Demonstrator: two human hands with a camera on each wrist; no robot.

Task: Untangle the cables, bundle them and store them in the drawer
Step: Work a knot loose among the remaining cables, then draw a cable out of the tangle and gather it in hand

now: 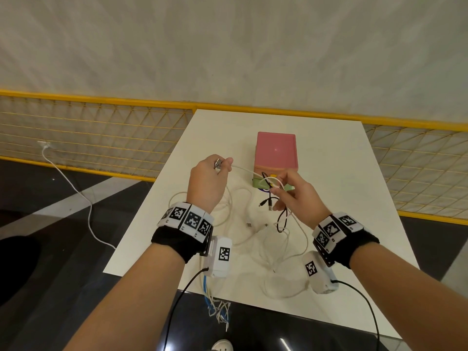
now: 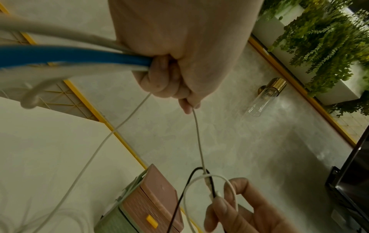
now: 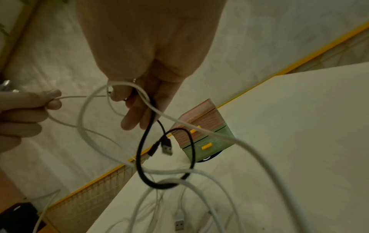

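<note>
Both hands are raised over the white table (image 1: 354, 198). My left hand (image 1: 222, 164) pinches the plug end of a thin white cable (image 2: 199, 141), which runs taut to my right hand (image 1: 274, 190). There, thumb and forefinger pinch a knot of white loops and a black USB cable (image 3: 143, 149); the other fingers (image 3: 129, 123) are stretched out. The black cable's two plugs (image 3: 166, 146) dangle free. More white cables (image 1: 273, 239) trail in loose loops down to the table. The small drawer box (image 1: 276, 153), pink above and green below with yellow handles, stands shut just beyond my right hand.
A yellow mesh fence (image 1: 101, 127) runs behind the table. Another white cable (image 1: 83, 198) crosses the dark floor at left. Blue and white wires (image 1: 215, 307) hang from my left wrist unit over the table's near edge. A loose USB plug (image 3: 179, 223) lies on the table.
</note>
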